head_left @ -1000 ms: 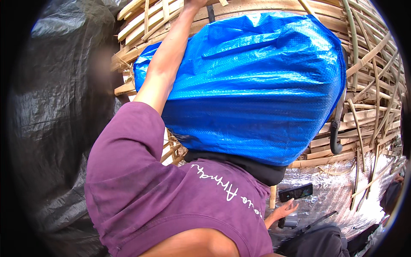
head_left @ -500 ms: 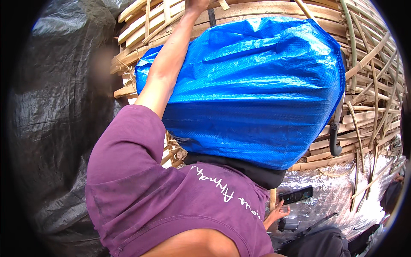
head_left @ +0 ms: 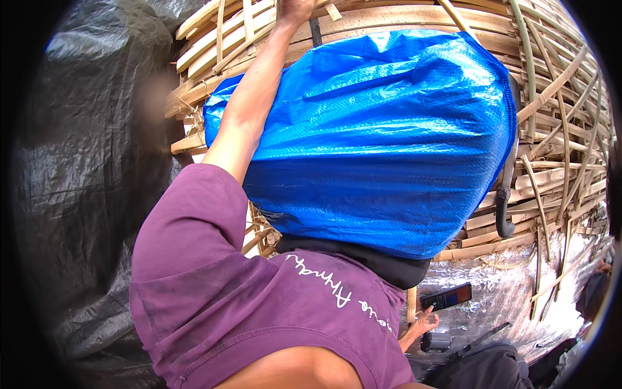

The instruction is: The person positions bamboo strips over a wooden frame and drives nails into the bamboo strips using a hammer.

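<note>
Above the blue woven-plastic sheet (head_left: 389,142), the left hand (head_left: 296,9) is cut by the upper edge, so its fingers and grip cannot be made out. What bulks beneath the sheet is hidden; at its right, a rod with a hooked black end (head_left: 504,217) runs out of sight under it. Below the sheet's lower right, another person's hand (head_left: 423,322) nears a smartphone (head_left: 447,297) whose display is too small to tell; its arm vanishes behind the purple T-shirt (head_left: 272,305). Left of the sheet, a smear blurs the black plastic film (head_left: 78,194).
</note>
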Available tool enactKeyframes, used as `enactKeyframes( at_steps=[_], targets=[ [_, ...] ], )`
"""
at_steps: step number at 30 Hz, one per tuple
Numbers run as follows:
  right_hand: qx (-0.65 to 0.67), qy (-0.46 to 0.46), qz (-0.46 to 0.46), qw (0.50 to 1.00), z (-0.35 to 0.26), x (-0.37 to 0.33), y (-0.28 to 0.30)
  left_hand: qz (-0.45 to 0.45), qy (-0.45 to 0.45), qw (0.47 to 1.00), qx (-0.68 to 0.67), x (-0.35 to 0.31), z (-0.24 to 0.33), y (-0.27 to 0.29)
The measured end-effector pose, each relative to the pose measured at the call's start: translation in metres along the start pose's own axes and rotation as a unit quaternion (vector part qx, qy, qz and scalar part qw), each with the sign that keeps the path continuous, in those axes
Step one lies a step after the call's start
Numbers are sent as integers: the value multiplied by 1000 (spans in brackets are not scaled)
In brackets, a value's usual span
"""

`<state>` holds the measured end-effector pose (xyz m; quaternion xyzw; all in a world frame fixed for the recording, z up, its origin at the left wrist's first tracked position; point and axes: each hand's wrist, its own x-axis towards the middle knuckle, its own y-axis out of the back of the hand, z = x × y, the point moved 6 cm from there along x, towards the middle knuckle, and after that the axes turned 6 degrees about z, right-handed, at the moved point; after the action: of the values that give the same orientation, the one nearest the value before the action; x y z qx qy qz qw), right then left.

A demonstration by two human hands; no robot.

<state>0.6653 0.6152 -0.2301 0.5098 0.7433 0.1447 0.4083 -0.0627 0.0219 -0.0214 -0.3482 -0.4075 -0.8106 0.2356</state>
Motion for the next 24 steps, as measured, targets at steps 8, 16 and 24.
enactKeyframes(
  at_steps=[8,16,24],
  targets=[
    [29,-4,30,999,6,11,6,2,1,1000,1,0,2,-2],
    [19,0,16,1000,13,18,8,-4,22,1000,-8,-2,-1,0],
    [-36,31,29,998,13,24,10,-10,13,1000,-9,-2,-4,-5]
  ],
)
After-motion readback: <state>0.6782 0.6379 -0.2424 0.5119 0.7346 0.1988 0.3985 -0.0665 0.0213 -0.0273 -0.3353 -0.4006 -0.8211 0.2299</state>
